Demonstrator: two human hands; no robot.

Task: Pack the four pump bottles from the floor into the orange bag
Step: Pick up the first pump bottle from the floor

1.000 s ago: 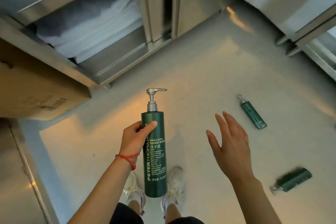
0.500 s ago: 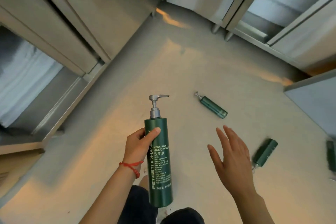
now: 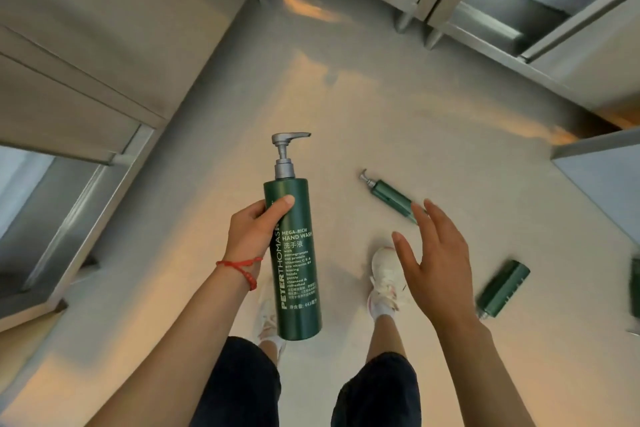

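My left hand (image 3: 254, 234) grips a tall green pump bottle (image 3: 296, 253) with a grey pump, held upright above the floor. My right hand (image 3: 438, 260) hovers open, fingers spread, holding nothing. Beyond its fingertips a second green pump bottle (image 3: 389, 196) lies on its side on the floor. A third green bottle (image 3: 502, 288) lies to the right of that hand. Part of a fourth green bottle (image 3: 635, 288) shows at the right edge. No orange bag is in view.
Steel cabinets (image 3: 104, 45) stand along the left and another steel unit (image 3: 554, 10) along the back right, its feet on the pale floor (image 3: 346, 107). A grey panel (image 3: 609, 177) juts in at the right. My white shoes (image 3: 384, 277) stand below my hands.
The view has swung right, bringing the floor bottles nearer the centre and a fourth into sight. I have stepped forward with my right foot. My left hand keeps its hold on the tall bottle.
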